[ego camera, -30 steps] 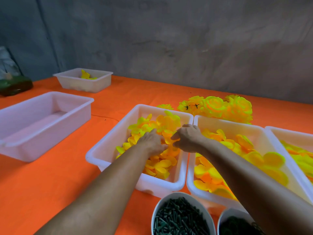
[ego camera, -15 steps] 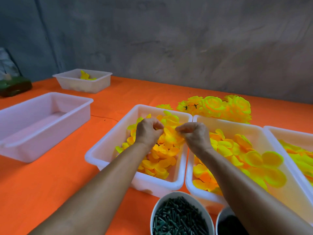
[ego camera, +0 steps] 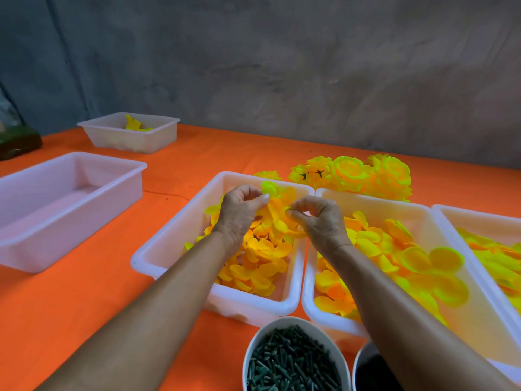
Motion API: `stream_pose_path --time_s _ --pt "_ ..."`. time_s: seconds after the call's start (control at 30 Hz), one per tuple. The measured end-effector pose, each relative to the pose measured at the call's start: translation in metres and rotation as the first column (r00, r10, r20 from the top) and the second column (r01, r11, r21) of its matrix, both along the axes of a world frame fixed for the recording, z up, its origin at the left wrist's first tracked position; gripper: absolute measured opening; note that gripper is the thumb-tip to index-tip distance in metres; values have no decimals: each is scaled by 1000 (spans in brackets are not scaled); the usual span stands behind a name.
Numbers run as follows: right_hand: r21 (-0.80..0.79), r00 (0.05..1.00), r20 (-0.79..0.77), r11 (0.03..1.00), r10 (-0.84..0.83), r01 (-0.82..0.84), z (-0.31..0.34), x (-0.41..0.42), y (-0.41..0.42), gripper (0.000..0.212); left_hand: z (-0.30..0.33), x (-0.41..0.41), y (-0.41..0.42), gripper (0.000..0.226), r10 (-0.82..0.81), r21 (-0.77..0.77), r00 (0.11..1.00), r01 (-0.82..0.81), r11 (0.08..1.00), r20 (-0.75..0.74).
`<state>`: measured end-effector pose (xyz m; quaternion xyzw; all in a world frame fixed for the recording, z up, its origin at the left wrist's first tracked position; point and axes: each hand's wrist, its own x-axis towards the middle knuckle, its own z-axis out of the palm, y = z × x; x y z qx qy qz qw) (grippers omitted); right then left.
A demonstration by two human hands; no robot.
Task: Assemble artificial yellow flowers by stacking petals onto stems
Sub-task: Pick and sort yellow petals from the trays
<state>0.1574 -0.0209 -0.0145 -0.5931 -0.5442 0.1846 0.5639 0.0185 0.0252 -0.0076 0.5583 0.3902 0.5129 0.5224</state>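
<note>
Both grips, left hand (ego camera: 239,213) and right hand (ego camera: 318,218), pinched on yellow petals (ego camera: 277,213) between them, above white tray (ego camera: 169,246).

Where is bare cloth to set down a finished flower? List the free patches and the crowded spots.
Free: orange cloth between the empty tub and the petal tub; also the strip between the small far tub and the flower pile. Crowded: the right side, where petal tubs stand side by side and the stem bowl sits in front.

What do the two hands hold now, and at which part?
The left hand and the right hand both pinch yellow petals with fingertips, above the petal bin. The exact part pinched cannot be told.
</note>
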Motion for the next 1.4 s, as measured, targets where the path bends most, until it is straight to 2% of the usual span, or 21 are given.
stream_pose_path --time_s 0.1,0.17,0.27,0.43,0.63,0.73,0.83,0.9,0.97,1.03,1.13,1.2,1.4 --pt "-33 994 110 999 22 -18 -1 0 0 8 0 2 -3 20 -89 28 995 90 996 -45" --pt "-37 995 88 999 37 -34 -1 0 -1 7 -2 3 -4 21 -75 64 992 81 995 -100" --pt "-24 996 76 999 45 -43 0 2 0 3 -3 2 -2 21 3 117 995 9 993 -102" --pt "-21 996 82 1000 21 -20 -2 2 1 10 -5 -3 6 8 194 204 978 -175 963 -76" --pt "-84 969 230 994 90 -72 -4 -2 -2 8 -6 -6 11 11 332 213 943 -322 922 -10" --pt "-132 946 304 988 113 -75 -4 -3 -2 17 -3 -6 9 13 233 100 970 -240 966 77" --pt "-54 978 194 996 81 -72 0 -2 -2 26 0 -4 3 23 26 20 986 -30 999 165" --pt "0 986 148 997 81 -82 3 -2 -3 30 0 -2 -2 20 -67 26 986 64 998 153" --pt "20 989 92 993 114 -116 4 -2 -3 22 -1 -1 -6 12 -115 40 987 112 993 108" --pt "26 991 1 990 136 -136 4 -3 -3 8 -1 -1 -8 12 -117 52 992 115 992 39" --pt "23 992 -44 993 117 -116 2 -1 -1 3 -1 -2 -8 11 -86 78 996 89 993 -33" --pt "20 993 -36 993 115 -114 2 0 0 4 0 -2 -8 3 -77 79 995 81 994 -55" --pt "17 994 -40 994 107 -106 -1 -1 2 23 1 -1 -8 11 -23 73 998 28 997 -65"
